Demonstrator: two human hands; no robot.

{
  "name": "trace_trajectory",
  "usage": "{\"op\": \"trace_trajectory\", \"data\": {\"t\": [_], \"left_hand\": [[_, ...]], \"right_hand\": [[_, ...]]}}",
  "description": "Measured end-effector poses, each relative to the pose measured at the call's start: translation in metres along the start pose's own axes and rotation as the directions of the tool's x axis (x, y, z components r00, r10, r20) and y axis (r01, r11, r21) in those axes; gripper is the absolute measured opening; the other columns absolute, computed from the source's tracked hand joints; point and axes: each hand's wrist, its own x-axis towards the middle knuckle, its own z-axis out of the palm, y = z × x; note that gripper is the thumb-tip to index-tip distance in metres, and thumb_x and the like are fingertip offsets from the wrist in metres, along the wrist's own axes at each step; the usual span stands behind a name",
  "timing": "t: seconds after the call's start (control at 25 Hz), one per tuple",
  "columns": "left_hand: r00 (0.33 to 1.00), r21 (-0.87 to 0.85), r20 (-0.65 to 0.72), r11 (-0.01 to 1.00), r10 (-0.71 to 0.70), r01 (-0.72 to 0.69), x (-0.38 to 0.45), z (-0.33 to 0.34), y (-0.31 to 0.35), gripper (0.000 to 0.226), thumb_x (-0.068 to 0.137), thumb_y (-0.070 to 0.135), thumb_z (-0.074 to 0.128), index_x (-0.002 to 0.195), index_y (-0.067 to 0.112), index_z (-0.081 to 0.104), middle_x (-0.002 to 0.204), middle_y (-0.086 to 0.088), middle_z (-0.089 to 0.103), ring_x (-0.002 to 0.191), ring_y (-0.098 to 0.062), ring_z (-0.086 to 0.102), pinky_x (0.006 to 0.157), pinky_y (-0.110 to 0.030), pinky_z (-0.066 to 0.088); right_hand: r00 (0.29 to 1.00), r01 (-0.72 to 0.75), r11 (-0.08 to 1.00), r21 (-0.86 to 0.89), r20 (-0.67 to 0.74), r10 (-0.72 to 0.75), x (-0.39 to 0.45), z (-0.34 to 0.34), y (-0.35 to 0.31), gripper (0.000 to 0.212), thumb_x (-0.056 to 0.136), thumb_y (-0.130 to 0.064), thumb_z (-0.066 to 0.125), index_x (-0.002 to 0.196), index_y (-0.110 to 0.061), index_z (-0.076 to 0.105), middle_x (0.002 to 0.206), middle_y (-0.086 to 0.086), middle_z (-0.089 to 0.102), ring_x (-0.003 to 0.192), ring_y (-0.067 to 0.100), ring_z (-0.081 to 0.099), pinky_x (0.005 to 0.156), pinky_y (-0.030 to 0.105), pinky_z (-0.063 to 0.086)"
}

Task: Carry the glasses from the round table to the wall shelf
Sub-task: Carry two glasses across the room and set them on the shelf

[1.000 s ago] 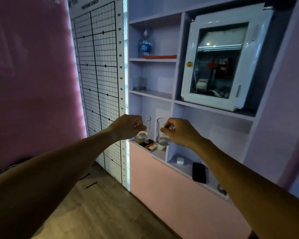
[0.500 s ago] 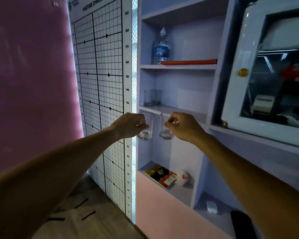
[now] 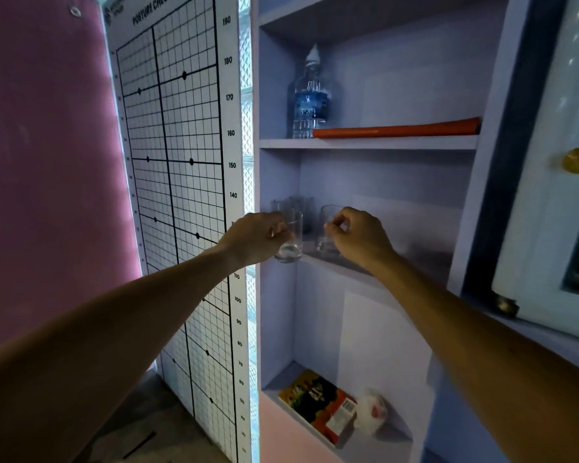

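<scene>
Reaching into the wall shelf [image 3: 365, 143], the person brings two glasses to the middle board [image 3: 355, 267]. Largest first: pink wall [image 3: 47, 162] at left, posture chart [image 3: 174, 162] beside it, then shelf unit w/ white cabinet door [image 3: 555, 195] at right. Left hand [image 3: 258, 237] pinches the left glass [image 3: 290, 240] by its rim; its base hangs just at the board's front edge, not yet over it. Right hand [image 3: 360, 237] grips the right glass [image 3: 328, 233], base at or near the board; contact I cannot tell. Other glasses [image 3: 295, 207] stand at the back, so set both down in front, w/o knocking them. Left glass should go a bit more inward before release. Board looks flat, smooth, dim light. Above: bottle [image 3: 310, 98], orange roll [image 3: 398, 128]. Below: book [image 3: 318, 402].
</scene>
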Motion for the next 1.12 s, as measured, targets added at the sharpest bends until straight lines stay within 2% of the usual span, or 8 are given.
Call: {"op": "trace_trajectory", "data": {"t": [0.2, 0.36, 0.48, 0.6, 0.68, 0.84, 1.0, 1.12], "left_hand": [[0.999, -0.036, 0.0, 0.998, -0.044, 0.044, 0.036, 0.02, -0.01, 0.025, 0.094, 0.041, 0.056, 0.101, 0.018, 0.064, 0.096, -0.004, 0.073, 0.084, -0.024, 0.067, 0.076, -0.033, 0.055], [0.999, -0.045, 0.0, 0.998, -0.037, 0.037, 0.052, 0.027, -0.015, 0.022, 0.094, 0.04, 0.056, 0.097, 0.019, 0.058, 0.092, -0.003, 0.069, 0.084, -0.025, 0.065, 0.069, -0.028, 0.048], [1.0, -0.056, 0.007, 0.998, -0.021, 0.022, 0.058, 0.028, -0.017, 0.017, 0.096, 0.038, 0.056, 0.104, 0.023, 0.056, 0.09, 0.001, 0.064, 0.081, -0.02, 0.063, 0.06, -0.02, 0.04], [1.0, -0.052, 0.018, 0.999, -0.003, 0.003, 0.063, 0.032, -0.026, 0.018, 0.095, 0.042, 0.056, 0.102, 0.025, 0.053, 0.097, -0.002, 0.07, 0.088, -0.023, 0.068, 0.069, -0.025, 0.046], [1.0, -0.056, 0.023, 0.998, -0.008, 0.009, 0.063, 0.033, -0.03, 0.019, 0.094, 0.045, 0.056, 0.101, 0.027, 0.05, 0.103, -0.003, 0.071, 0.092, -0.024, 0.069, 0.076, -0.03, 0.052], [1.0, -0.118, -0.004, 0.993, -0.012, 0.011, 0.06, 0.034, -0.03, 0.034, 0.093, 0.044, 0.059, 0.117, 0.024, 0.048, 0.112, -0.003, 0.072, 0.096, -0.023, 0.071, 0.085, -0.038, 0.057], [0.999, -0.231, -0.04, 0.973, -0.017, 0.008, 0.052, 0.039, -0.024, 0.057, 0.087, 0.039, 0.069, 0.133, 0.027, 0.038, 0.112, -0.002, 0.072, 0.084, -0.015, 0.071, 0.072, -0.022, 0.056], [0.995, -0.292, -0.09, 0.956, -0.032, 0.004, 0.046, 0.044, -0.024, 0.073, 0.082, 0.035, 0.075, 0.138, 0.028, 0.028, 0.109, -0.002, 0.072, 0.082, -0.018, 0.073, 0.074, -0.03, 0.061]], "right_hand": [[1.0, -0.009, 0.999, 0.038, 0.03, 0.008, 0.038, 0.02, 0.022, 0.01, 0.094, -0.028, 0.061, 0.095, -0.018, 0.062, 0.096, 0.003, 0.068, 0.086, 0.021, 0.06, 0.07, 0.028, 0.044], [0.999, 0.033, 0.999, 0.024, 0.025, -0.034, 0.055, 0.03, 0.03, 0.006, 0.095, -0.024, 0.058, 0.098, -0.019, 0.059, 0.092, 0.0, 0.06, 0.083, 0.021, 0.056, 0.066, 0.026, 0.041], [0.999, 0.039, 0.999, 0.025, 0.014, -0.04, 0.069, 0.041, 0.037, 0.018, 0.095, -0.024, 0.059, 0.11, -0.016, 0.058, 0.1, 0.004, 0.06, 0.086, 0.023, 0.057, 0.066, 0.028, 0.045], [0.998, 0.009, 0.996, 0.09, -0.066, -0.003, 0.08, 0.051, 0.045, 0.034, 0.091, -0.025, 0.066, 0.121, -0.016, 0.051, 0.116, 0.012, 0.054, 0.097, 0.027, 0.056, 0.077, 0.032, 0.046], [0.994, -0.028, 0.994, 0.102, -0.099, 0.038, 0.086, 0.055, 0.05, 0.041, 0.089, -0.026, 0.069, 0.122, -0.015, 0.047, 0.115, 0.014, 0.053, 0.097, 0.026, 0.053, 0.077, 0.033, 0.043], [0.987, -0.09, 0.993, 0.076, -0.127, 0.099, 0.095, 0.061, 0.052, 0.039, 0.088, -0.031, 0.071, 0.115, -0.018, 0.045, 0.104, 0.013, 0.063, 0.09, 0.03, 0.061, 0.075, 0.04, 0.053], [0.985, -0.086, 0.996, 0.03, -0.146, 0.089, 0.095, 0.063, 0.046, 0.035, 0.09, -0.027, 0.068, 0.116, -0.016, 0.047, 0.1, 0.011, 0.063, 0.082, 0.025, 0.058, 0.071, 0.038, 0.052], [0.983, -0.083, 0.994, 0.075, -0.158, 0.094, 0.089, 0.06, 0.042, 0.034, 0.09, -0.025, 0.067, 0.115, -0.016, 0.046, 0.093, 0.01, 0.063, 0.079, 0.028, 0.061, 0.071, 0.039, 0.054]]}}
